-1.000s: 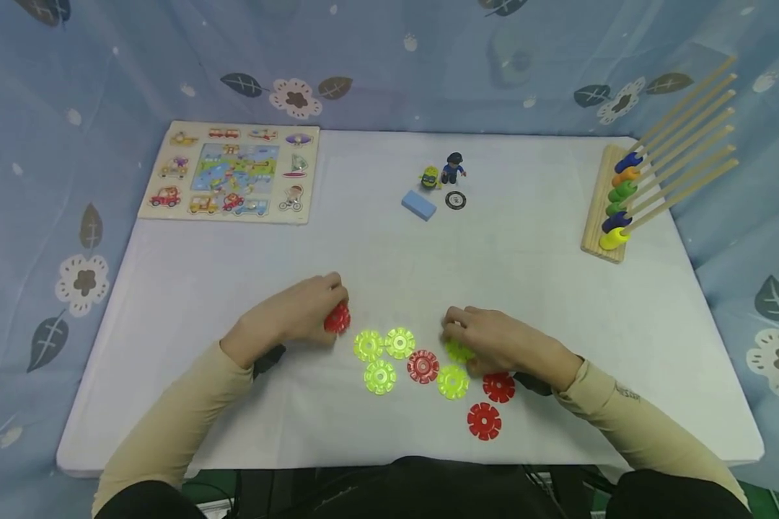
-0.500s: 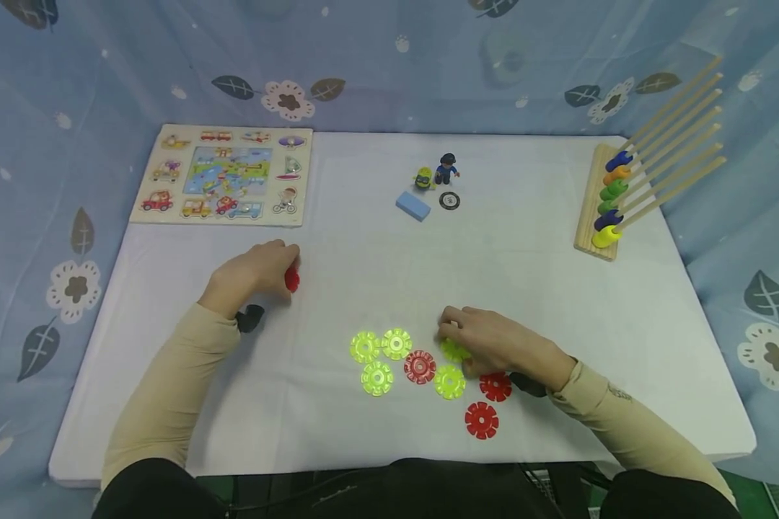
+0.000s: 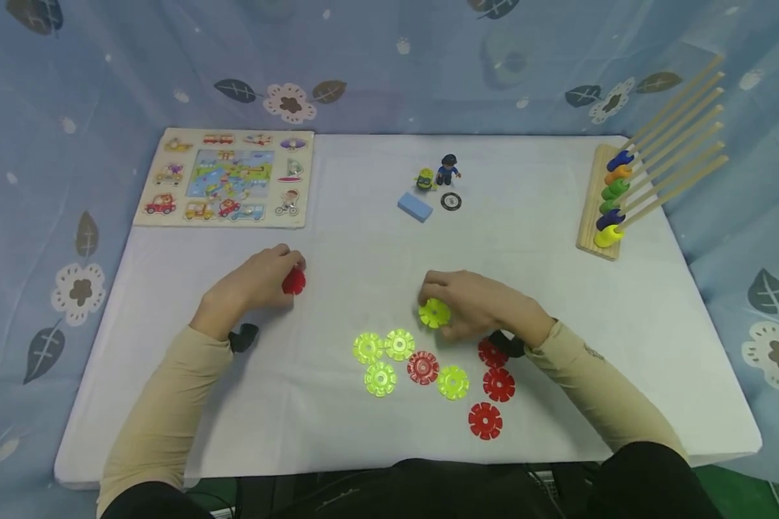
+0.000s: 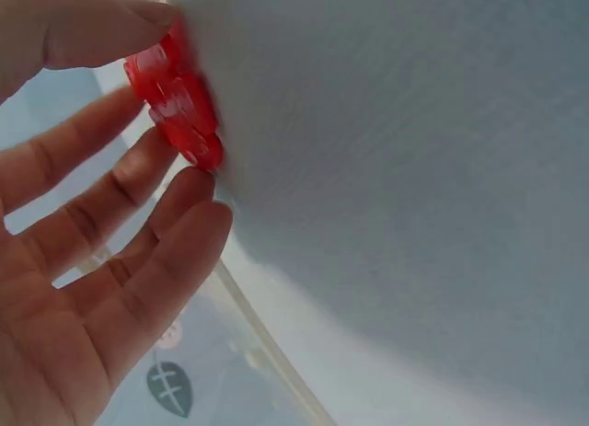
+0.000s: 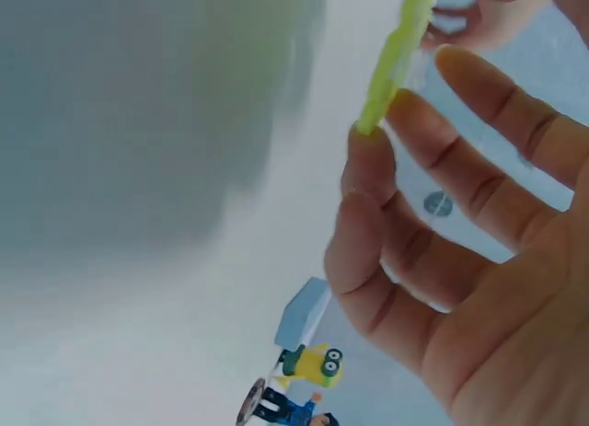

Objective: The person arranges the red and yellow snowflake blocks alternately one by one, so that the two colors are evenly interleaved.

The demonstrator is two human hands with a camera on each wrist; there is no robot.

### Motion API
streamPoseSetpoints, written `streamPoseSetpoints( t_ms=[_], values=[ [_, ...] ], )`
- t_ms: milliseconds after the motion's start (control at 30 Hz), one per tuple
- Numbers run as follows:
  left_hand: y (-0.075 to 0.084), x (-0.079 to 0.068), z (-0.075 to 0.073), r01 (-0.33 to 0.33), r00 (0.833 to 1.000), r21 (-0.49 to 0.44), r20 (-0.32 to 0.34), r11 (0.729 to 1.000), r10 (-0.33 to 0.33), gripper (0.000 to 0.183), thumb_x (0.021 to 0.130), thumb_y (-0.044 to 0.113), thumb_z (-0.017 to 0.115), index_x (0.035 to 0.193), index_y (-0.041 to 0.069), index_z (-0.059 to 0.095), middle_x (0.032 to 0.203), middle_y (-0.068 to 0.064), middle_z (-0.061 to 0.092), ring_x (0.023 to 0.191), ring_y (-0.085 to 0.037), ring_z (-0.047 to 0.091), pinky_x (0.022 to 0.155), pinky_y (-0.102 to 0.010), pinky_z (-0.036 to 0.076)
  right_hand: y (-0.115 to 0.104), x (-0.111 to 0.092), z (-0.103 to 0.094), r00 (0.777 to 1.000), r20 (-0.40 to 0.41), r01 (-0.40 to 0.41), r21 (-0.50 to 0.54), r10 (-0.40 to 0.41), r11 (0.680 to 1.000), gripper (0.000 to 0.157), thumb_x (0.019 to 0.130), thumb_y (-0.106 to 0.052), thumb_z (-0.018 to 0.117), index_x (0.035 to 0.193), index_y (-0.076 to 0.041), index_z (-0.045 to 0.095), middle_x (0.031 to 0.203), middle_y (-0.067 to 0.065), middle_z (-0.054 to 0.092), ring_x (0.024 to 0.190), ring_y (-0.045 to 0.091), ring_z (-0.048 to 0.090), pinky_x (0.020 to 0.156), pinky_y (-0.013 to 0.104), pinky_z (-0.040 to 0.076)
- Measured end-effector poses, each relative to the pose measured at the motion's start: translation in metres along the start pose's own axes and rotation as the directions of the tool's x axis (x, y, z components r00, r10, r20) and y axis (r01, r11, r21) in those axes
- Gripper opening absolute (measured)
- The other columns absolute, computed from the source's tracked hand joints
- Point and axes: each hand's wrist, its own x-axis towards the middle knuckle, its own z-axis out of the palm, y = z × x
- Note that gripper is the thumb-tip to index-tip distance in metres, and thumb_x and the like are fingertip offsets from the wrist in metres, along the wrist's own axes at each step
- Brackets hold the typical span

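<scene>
In the head view the left hand (image 3: 249,281) is pinching a red disc (image 3: 294,282) left of centre, its edge slanting steeply down-right in the left wrist view, and the right hand (image 3: 477,304) is pinching a lime disc (image 3: 434,314) right of centre, slanting down-left in the right wrist view. Print on the right sleeve (image 3: 606,389) is showing too small to read; loose discs (image 3: 423,367) are lying at lower centre, a puzzle board (image 3: 146,198) upper left.
</scene>
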Motion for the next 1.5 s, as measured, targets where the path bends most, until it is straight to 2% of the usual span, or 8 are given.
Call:
streamPoseSetpoints(
  t_ms=[200,433,567,700,1000,1133,1267,1500],
  values=[
    [-0.002,-0.001,0.0,0.01,0.999,-0.006,-0.038,1.0,-0.011,0.043,0.076,0.009,0.074,0.115,-0.003,0.059,0.11,-0.018,0.058,0.095,-0.03,0.058,0.086,-0.045,0.051,0.011,0.066,-0.013,0.999,-0.03,0.015,0.049,-0.013,0.999,0.048,0.072,-0.024,0.077,0.117,-0.015,0.06,0.117,0.0,0.059,0.1,0.017,0.059,0.092,0.034,0.05],
    [-0.002,0.0,-0.003,0.034,0.999,0.01,-0.037,0.999,-0.033,0.038,0.079,0.009,0.076,0.113,-0.002,0.065,0.109,-0.019,0.059,0.096,-0.031,0.057,0.088,-0.047,0.05,-0.011,0.137,-0.015,0.999,0.027,-0.034,0.019,0.033,0.999,0.058,0.073,-0.029,0.076,0.124,-0.015,0.053,0.119,0.002,0.057,0.102,0.017,0.057,0.097,0.036,0.047],
    [0.0,0.002,-0.003,0.062,0.997,0.017,-0.037,0.998,-0.061,0.035,0.077,0.008,0.077,0.109,-0.001,0.067,0.103,-0.017,0.06,0.092,-0.029,0.057,0.086,-0.045,0.05,-0.025,0.166,-0.009,0.996,0.056,-0.073,-0.017,0.074,0.997,0.059,0.073,-0.032,0.075,0.125,-0.018,0.051,0.117,0.001,0.056,0.095,0.015,0.054,0.093,0.034,0.047],
    [0.003,0.004,-0.001,0.068,0.997,0.025,-0.045,0.997,-0.067,0.032,0.075,0.004,0.078,0.105,-0.002,0.069,0.095,-0.016,0.061,0.085,-0.027,0.057,0.082,-0.043,0.051,-0.033,0.183,-0.002,0.994,0.048,-0.096,-0.029,0.097,0.995,0.06,0.074,-0.035,0.074,0.126,-0.017,0.05,0.116,0.002,0.055,0.092,0.015,0.053,0.089,0.033,0.048],
    [0.006,0.006,-0.002,0.042,0.996,0.053,-0.082,0.998,-0.038,0.027,0.074,0.002,0.079,0.098,-0.003,0.07,0.088,-0.016,0.065,0.08,-0.026,0.059,0.077,-0.042,0.051,-0.036,0.19,0.004,0.999,-0.004,-0.048,-0.017,0.048,0.999,0.051,0.084,-0.035,0.072,0.127,-0.015,0.056,0.12,0.003,0.058,0.102,0.016,0.058,0.092,0.032,0.049],
    [0.006,0.009,-0.003,0.039,0.996,0.062,-0.082,0.997,-0.034,0.025,0.073,0.003,0.08,0.096,-0.003,0.071,0.086,-0.015,0.066,0.079,-0.026,0.058,0.076,-0.041,0.051,-0.038,0.187,0.001,1.0,-0.004,-0.03,-0.08,0.03,0.996,0.055,0.084,-0.045,0.07,0.13,-0.019,0.056,0.123,0.0,0.059,0.106,0.016,0.059,0.088,0.034,0.051],
    [0.007,0.011,-0.003,0.04,0.995,0.053,-0.091,0.998,-0.035,0.025,0.074,0.002,0.079,0.097,-0.003,0.071,0.088,-0.015,0.067,0.08,-0.026,0.059,0.077,-0.042,0.051,-0.03,0.175,-0.005,0.999,-0.005,-0.035,-0.117,0.034,0.993,0.059,0.084,-0.051,0.067,0.133,-0.021,0.055,0.123,-0.001,0.058,0.101,0.015,0.06,0.085,0.035,0.052],
    [0.008,0.008,-0.003,0.067,0.995,0.057,-0.077,0.996,-0.063,0.023,0.074,0.002,0.079,0.095,-0.003,0.071,0.082,-0.013,0.065,0.077,-0.025,0.054,0.075,-0.04,0.048,-0.001,0.138,-0.012,1.0,-0.018,-0.012,-0.111,0.01,0.994,0.05,0.088,-0.046,0.065,0.13,-0.019,0.057,0.123,0.001,0.06,0.101,0.017,0.062,0.088,0.037,0.051]
  ],
)
